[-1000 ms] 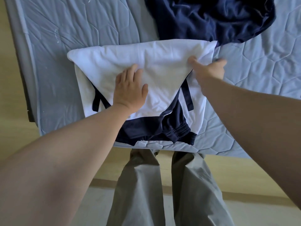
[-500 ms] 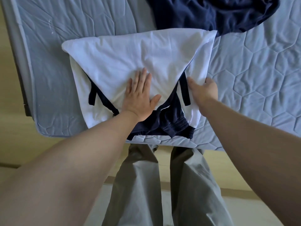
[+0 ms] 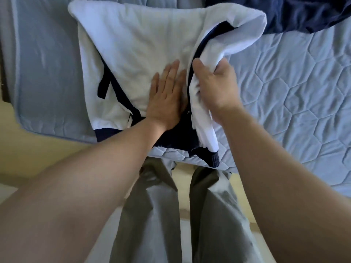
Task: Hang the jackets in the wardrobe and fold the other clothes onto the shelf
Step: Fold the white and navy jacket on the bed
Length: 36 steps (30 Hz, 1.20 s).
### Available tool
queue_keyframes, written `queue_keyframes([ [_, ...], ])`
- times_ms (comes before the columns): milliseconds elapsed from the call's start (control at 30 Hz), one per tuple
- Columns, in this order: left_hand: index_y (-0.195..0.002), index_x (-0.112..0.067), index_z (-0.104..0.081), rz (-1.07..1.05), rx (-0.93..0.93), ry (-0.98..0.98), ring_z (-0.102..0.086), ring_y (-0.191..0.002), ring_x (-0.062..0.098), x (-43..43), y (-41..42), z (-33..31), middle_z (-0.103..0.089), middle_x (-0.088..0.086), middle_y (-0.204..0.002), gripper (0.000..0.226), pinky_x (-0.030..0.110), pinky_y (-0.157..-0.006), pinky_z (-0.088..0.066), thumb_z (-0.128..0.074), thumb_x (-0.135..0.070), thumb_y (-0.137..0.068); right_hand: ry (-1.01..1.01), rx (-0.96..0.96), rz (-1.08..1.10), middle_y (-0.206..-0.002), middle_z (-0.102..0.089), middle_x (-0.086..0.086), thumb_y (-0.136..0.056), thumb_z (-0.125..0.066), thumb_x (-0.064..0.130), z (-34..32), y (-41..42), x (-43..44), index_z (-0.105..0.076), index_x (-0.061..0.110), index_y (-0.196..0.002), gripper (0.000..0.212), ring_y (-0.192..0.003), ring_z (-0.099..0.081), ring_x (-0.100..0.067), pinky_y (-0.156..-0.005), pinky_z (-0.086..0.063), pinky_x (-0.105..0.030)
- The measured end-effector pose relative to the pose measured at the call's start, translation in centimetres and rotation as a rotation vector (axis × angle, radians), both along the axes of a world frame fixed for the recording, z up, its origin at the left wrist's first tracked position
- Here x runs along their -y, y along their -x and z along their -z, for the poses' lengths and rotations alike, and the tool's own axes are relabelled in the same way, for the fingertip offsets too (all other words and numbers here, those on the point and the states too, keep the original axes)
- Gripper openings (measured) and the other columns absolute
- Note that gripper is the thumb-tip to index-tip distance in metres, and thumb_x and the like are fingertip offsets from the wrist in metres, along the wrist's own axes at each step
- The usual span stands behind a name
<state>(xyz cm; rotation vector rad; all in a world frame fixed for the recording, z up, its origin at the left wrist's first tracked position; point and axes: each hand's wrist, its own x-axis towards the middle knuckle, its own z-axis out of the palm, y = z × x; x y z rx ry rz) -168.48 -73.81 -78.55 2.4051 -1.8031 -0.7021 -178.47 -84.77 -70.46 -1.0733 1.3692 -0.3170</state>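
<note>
The bed (image 3: pixel 47 82), under a pale blue quilted cover, carried a white garment (image 3: pixel 136 44) with navy trim, lying near its front edge. The left hand (image 3: pixel 167 97) lay flat on the garment's middle, fingers straight and together, pressing it down. Just beside it, the right hand (image 3: pixel 218 88) had its fingers curled round the garment's right side, which stood raised off the bed and turned inward. A crumpled navy garment (image 3: pixel 303 12) lay on the bed at the far right. Grey trousers (image 3: pixel 152 215) showed below.

Soft matt white cloth garment (image 3: pixel 144 46); quilted mattress (image 3: pixel 284 95).
</note>
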Motion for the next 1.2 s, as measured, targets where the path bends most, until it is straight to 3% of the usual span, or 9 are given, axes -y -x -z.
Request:
queue_keyframes([
  [100,-0.101,-0.022,-0.062,-0.469,-0.442,0.047,-0.065,-0.105,0.031,-1.9,-1.2,-3.5,-0.068,-0.001,-0.107,0.018,0.032,-0.083,-0.045,-0.057,-0.03,-0.086,0.03,-0.001,-0.077,-0.064,-0.062,0.016,-0.092,-0.062,0.033,-1.6,-3.1,-1.1,-0.057,0.016,-0.095,0.017,-0.063,-0.062,-0.005,-0.063,-0.05,-0.026],
  [267,-0.083,-0.03,-0.083,-1.439,-1.425,-0.294,-0.076,-0.088,0.014,-5.7,-4.4,-8.4,-0.078,-0.002,-0.1,0.045,0.029,-0.072,-0.06,-0.058,-0.067,-0.088,0.057,-0.014,-0.308,-0.113,-0.073,0.002,-0.098,-0.055,0.034,-3.8,-9.6,-2.9,-0.018,0.027,-0.161,0.074,-0.068,-0.066,-0.01,-0.066,-0.057,-0.034],
  [467,-0.15,-0.028,-0.043,-1.497,-1.613,-0.277,-0.049,-0.138,0.03,-13.0,-8.9,-8.8,-0.047,0.006,-0.154,0.142,0.057,-0.108,-0.045,-0.074,-0.092,-0.027,0.024,-0.155,-0.526,-0.107,-0.072,-0.012,-0.104,-0.043,0.035,-2.1,-18.3,-7.2,0.004,0.026,-0.162,0.075,-0.069,-0.069,-0.027,-0.069,-0.057,-0.031],
  [567,-0.147,-0.019,-0.047,-1.285,-1.485,-0.291,-0.049,-0.138,0.028,-14.3,-10.7,-8.7,-0.053,0.002,-0.148,0.125,0.053,-0.107,-0.047,-0.096,-0.063,-0.04,-0.024,-0.157,-0.518,-0.103,-0.071,-0.014,-0.106,-0.039,0.034,-0.7,-20.5,-8.5,0.006,0.025,-0.161,0.072,-0.057,-0.066,-0.022,-0.045,-0.048,-0.019],
  [700,-0.094,-0.037,-0.069,-0.963,-0.935,-0.248,-0.071,-0.087,0.022,-14.0,-11.6,-7.8,-0.074,-0.008,-0.087,0.019,0.037,-0.08,-0.055,-0.076,-0.032,-0.078,0.244,-0.419,-0.504,-0.105,-0.061,0.001,-0.1,-0.041,0.049,0.4,-20.5,-8.0,-0.014,0.026,-0.158,0.068,-0.084,-0.058,-0.027,-0.072,-0.04,-0.034],
  [833,-0.079,-0.035,-0.062,-0.865,-0.761,-0.19,-0.063,-0.064,0.001,-13.3,-11.8,-7.2,-0.068,-0.017,-0.073,0.019,0.015,-0.053,-0.042,-0.064,-0.02,-0.09,0.476,-0.57,-0.502,-0.111,-0.047,0.003,-0.091,-0.049,0.061,0.5,-19.6,-5.5,-0.026,0.023,-0.148,0.072,-0.084,-0.053,-0.025,-0.066,-0.037,-0.036],
  [1033,-0.081,-0.032,-0.063,-0.951,-0.718,-0.246,-0.061,-0.064,0.002,-12.5,-12.1,-6.0,-0.068,-0.013,-0.077,0.015,0.019,-0.049,-0.041,-0.064,-0.019,-0.088,0.528,-0.621,-0.694,-0.106,-0.061,-0.001,-0.095,-0.042,0.042,0.6,-23.3,-1.9,-0.063,0.024,-0.108,0.03,-0.099,-0.061,-0.027,-0.075,-0.034,-0.032],
  [1133,-0.077,-0.028,-0.063,-1.091,-0.679,-0.218,-0.056,-0.055,0.01,-13.0,-12.8,-5.2,-0.063,-0.008,-0.069,0.017,0.015,-0.041,-0.038,-0.06,-0.013,-0.086,0.6,-0.389,-0.624,-0.088,-0.057,0.001,-0.095,-0.041,0.035,0.4,-25.4,-2.6,-0.041,0.029,-0.068,0.027,-0.082,-0.049,-0.024,-0.072,-0.033,-0.03],
  [1200,-0.075,-0.025,-0.06,-1.161,-0.633,-0.244,-0.053,-0.054,0.014,-13.5,-13.3,-4.5,-0.059,-0.006,-0.065,0.019,0.015,-0.037,-0.035,-0.056,-0.008,-0.082,0.56,-0.352,-0.75,-0.089,-0.054,0.002,-0.101,-0.041,0.037,1.2,-25.9,-3.6,-0.037,0.024,-0.074,0.03,-0.083,-0.047,-0.02,-0.071,-0.033,-0.03],
])
